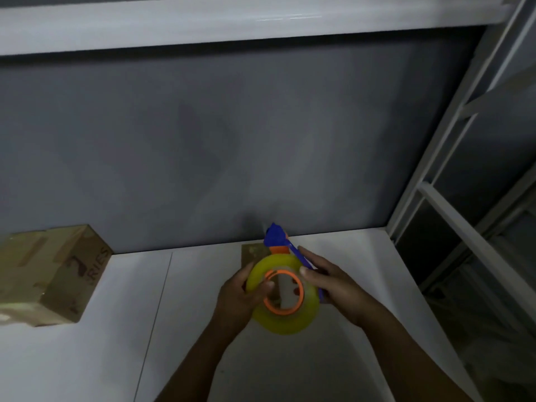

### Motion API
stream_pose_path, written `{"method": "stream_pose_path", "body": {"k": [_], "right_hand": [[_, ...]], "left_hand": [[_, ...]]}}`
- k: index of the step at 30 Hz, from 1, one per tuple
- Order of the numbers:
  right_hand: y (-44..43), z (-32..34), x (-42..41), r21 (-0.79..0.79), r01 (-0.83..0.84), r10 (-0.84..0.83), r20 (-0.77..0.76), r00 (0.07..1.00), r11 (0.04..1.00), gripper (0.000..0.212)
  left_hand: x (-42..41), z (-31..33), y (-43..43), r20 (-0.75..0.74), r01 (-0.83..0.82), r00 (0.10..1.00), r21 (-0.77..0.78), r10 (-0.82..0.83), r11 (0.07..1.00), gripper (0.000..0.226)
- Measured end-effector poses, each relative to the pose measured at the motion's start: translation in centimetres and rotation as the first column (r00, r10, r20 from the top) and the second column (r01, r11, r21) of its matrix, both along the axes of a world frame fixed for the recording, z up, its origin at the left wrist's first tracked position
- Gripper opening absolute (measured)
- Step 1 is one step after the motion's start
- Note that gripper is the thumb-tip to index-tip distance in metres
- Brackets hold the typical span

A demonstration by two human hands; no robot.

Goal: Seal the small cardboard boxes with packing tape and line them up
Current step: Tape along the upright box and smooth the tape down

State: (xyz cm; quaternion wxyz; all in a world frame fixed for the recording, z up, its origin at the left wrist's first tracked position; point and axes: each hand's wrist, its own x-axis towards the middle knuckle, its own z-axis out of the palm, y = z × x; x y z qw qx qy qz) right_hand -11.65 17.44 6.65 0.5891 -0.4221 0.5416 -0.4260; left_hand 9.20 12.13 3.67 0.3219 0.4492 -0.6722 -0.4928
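Left box: on the table, well left of both hands.
Left hand: curled round the tape roll's rim, thumb on its orange core.
Tape roll: between the hands, blue dispenser pointing away.
Second box: just beyond the roll, mostly hidden; the left hand looks nearer.
Right hand: wrapped round the blue handle.

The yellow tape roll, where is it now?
Low centre of the head view: the tape roll is held between the left hand and right hand over the white table, with a small cardboard box behind it.
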Motion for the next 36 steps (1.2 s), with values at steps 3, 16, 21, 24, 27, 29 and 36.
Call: {"method": "stream_pose_path", "body": {"k": [3, 16, 21, 24, 27, 29, 36], "right_hand": [[-0.3, 0.6, 1.7, -0.159, 0.028, -0.039, -0.069, 0.997, 0.987, 0.057], [-0.4, 0.4, 2.3, -0.343, -0.118, -0.033, -0.404, 0.914, 0.932, 0.087], [-0.4, 1.3, 1.0, -0.289, -0.367, 0.024, -0.756, 0.654, 0.884, 0.094], [-0.6, 2.2, 0.6, -0.25, -0.47, 0.012, -0.874, 0.486, 0.847, 0.09], [-0.7, 2.6, 0.5, -0.228, -0.5, 0.001, -0.909, 0.416, 0.836, 0.088], [-0.7, 2.5, 0.6, -0.218, -0.505, -0.003, -0.92, 0.392, 0.835, 0.088], [-0.7, 2.3, 0.2, -0.149, -0.474, 0.036, -0.932, 0.359, 0.868, 0.089]], "left_hand": [[0.7, 0.9, 0.0, -0.04, 0.027, 0.999, 0.036, -0.026, 0.999, 0.063], [1.5, 6.3, -2.6, -0.165, -0.227, 0.944, 0.307, 0.287, 0.924, 0.013], [2.5, 6.0, -2.9, -0.069, -0.281, 0.948, 0.275, 0.31, 0.919, 0.011], [2.5, 5.7, -2.8, -0.027, -0.317, 0.942, 0.248, 0.334, 0.916, 0.008], [2.6, 5.2, -2.9, -0.018, -0.359, 0.927, 0.25, 0.375, 0.899, 0.006], [2.8, 4.9, -3.0, -0.027, -0.37, 0.921, 0.249, 0.388, 0.895, 0.009], [3.8, 3.6, -3.3, 0.002, -0.45, 0.884, 0.269, 0.467, 0.852, 0.006]]}}
